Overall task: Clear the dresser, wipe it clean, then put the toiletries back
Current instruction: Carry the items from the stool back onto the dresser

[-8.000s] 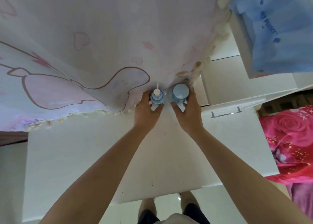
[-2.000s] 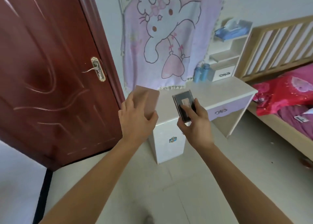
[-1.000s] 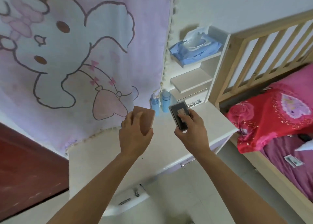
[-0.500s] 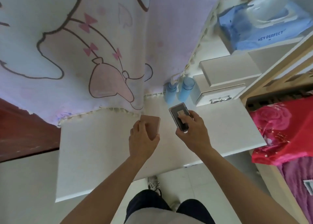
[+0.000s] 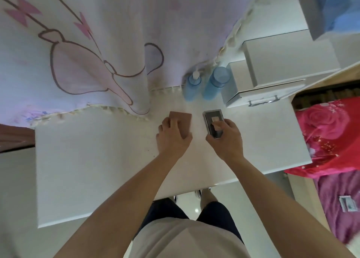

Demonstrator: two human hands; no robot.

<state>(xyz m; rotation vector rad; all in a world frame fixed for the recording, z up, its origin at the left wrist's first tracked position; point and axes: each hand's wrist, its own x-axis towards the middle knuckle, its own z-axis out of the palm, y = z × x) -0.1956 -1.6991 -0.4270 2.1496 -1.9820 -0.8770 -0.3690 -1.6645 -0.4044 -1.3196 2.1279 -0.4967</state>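
The dresser top [image 5: 97,170] and the drawer unit [image 5: 272,66] at far right were plain white. The hanging cloth [image 5: 97,43] was pale lilac with a brown-outlined cartoon, pink bows and a cream fringe. The pump bottle [image 5: 191,86] and capped bottle [image 5: 214,84] were light blue. The box [image 5: 182,121] was pinkish-brown, the case [image 5: 211,121] dark grey with a tan patch. The bedding [image 5: 327,133] at right was red with pink roses.

1. Over the desk [image 5: 87,170], in left hand [image 5: 173,139]: flat block [image 5: 183,120].
2. Just right of it, in right hand [image 5: 227,141]: slim case [image 5: 211,119].
3. Behind both hands, on desk: pump bottle [image 5: 191,87] left, capped bottle [image 5: 215,84] right.
4. Right of bottles: drawer unit [image 5: 257,96].
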